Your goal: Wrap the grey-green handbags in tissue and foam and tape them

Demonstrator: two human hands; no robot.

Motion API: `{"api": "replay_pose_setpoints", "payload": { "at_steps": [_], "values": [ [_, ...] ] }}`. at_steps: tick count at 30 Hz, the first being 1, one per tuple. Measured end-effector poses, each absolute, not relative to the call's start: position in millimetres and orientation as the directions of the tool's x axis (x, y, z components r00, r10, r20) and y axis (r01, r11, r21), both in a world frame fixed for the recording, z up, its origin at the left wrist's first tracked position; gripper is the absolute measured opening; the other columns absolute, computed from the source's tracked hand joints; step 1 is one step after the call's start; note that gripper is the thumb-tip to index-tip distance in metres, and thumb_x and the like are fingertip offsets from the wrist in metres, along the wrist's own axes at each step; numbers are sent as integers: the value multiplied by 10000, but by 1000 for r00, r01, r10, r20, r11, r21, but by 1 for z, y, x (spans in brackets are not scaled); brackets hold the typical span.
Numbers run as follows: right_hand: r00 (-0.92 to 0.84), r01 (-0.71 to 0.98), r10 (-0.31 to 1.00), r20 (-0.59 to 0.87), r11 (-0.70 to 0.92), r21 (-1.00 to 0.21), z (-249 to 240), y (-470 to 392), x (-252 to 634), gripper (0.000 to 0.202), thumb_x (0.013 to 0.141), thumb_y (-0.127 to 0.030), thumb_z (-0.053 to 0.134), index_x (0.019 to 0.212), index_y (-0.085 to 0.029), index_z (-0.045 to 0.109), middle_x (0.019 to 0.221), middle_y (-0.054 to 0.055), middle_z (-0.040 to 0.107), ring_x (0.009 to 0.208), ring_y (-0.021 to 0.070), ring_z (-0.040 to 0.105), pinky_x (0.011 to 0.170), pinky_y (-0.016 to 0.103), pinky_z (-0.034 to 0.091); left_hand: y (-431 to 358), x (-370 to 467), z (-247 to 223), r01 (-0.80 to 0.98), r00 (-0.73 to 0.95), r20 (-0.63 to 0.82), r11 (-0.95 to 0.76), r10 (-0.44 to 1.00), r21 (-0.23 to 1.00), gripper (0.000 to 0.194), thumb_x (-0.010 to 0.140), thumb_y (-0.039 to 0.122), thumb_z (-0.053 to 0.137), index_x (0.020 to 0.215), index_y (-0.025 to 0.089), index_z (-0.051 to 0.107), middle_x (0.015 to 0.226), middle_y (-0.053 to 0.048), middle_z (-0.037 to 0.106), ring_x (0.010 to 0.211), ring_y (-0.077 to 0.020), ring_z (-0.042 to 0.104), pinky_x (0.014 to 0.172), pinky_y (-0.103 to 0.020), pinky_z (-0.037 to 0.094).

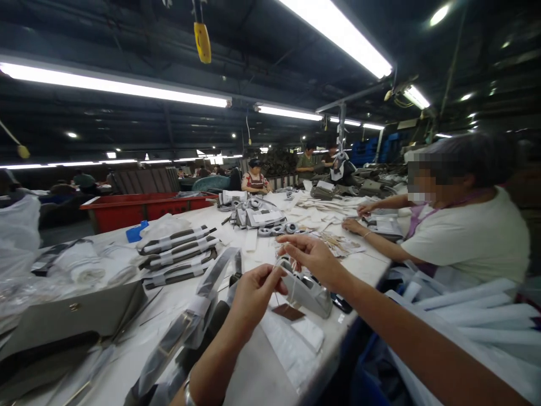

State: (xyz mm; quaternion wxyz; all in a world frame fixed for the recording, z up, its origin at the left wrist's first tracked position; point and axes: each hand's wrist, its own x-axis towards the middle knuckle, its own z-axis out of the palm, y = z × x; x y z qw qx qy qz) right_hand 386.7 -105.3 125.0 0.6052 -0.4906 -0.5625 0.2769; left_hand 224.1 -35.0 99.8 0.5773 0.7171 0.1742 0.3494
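Over the table, my left hand [260, 285] is closed in a pinch on a thin white string. A brown hang tag [288, 312] is below the fingers and appears to be on that string. My right hand [315, 260] is just to the right and a little higher, its fingers bent together at the upper part of the string loop. Behind and below the hands stands a grey holder [310, 293] with small things in it. White plastic bags [287, 344] lie under the tag. Beside my left forearm is a plastic-wrapped strap [181, 327].
A grey bag flap [71, 307] lies at left, near wrapped dark bundles [180, 259] and clear plastic. Tape rolls [276, 229] and paper pieces cover the table farther back. A co-worker [460, 225] sits at right, hands on the table. A red bin [127, 211] stands beyond.
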Motion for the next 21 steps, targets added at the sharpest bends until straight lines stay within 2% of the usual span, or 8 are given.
{"api": "replay_pose_setpoints", "payload": {
  "at_steps": [1,3,6,8,10,14,18,21],
  "values": [
    [255,59,884,393,391,-918,115,-109,379,471,890,-546,639,1230,-221,639,1105,73,698,762,133,641,739,281,521,-39,218,102,-181,701,275,-209,658,961,365,884,493,621,833,138,691,715,-42,688,675,-153,641,704,-266,520],
    [225,-249,913,340,391,-886,94,-116,359,541,917,-616,561,1331,-268,562,1266,90,632,1049,186,629,977,373,462,-47,207,107,-245,723,214,-46,656,968,342,870,476,657,913,139,687,855,-66,714,746,-152,664,757,-267,530],
    [33,-465,949,315,293,-835,67,-126,322,602,894,-667,553,1340,-261,550,1271,104,618,1129,213,608,1055,415,395,-56,192,114,-270,738,106,148,667,951,352,808,426,753,1023,159,673,999,-89,715,796,-154,673,713,-235,526],
    [-34,-462,947,321,270,-845,58,-129,300,604,823,-625,686,1282,-245,587,1181,92,646,984,197,659,948,379,472,-61,183,118,-247,716,41,198,697,948,427,775,406,792,1115,186,656,1009,-87,713,783,-156,673,655,-219,518],
    [-48,-401,950,307,263,-877,55,-129,286,530,757,-520,805,1161,-216,648,1000,54,676,739,139,660,737,288,519,-65,173,124,-254,697,29,209,717,944,490,767,376,808,1195,204,640,998,-76,711,792,-154,673,679,-225,527],
    [55,-300,954,295,298,-906,53,-124,280,294,812,-420,782,910,-154,701,693,-11,613,439,28,443,432,163,333,-63,147,134,-318,725,108,192,680,928,492,804,309,786,1261,221,627,981,-56,706,779,-131,660,712,-226,532],
    [144,-339,953,265,299,-892,46,-119,278,286,858,-439,728,944,-167,714,655,-10,613,388,4,342,373,162,177,-45,118,138,-322,689,158,104,707,941,428,822,289,770,1229,226,654,987,-41,717,814,-121,671,804,-245,537],
    [171,-282,964,206,248,-927,46,-114,273,285,864,-436,716,872,-152,706,642,-2,616,373,5,336,366,176,159,-26,95,138,-174,683,149,-40,715,984,432,816,342,765,1211,199,663,964,-60,735,878,-174,693,842,-301,542]
  ]
}}
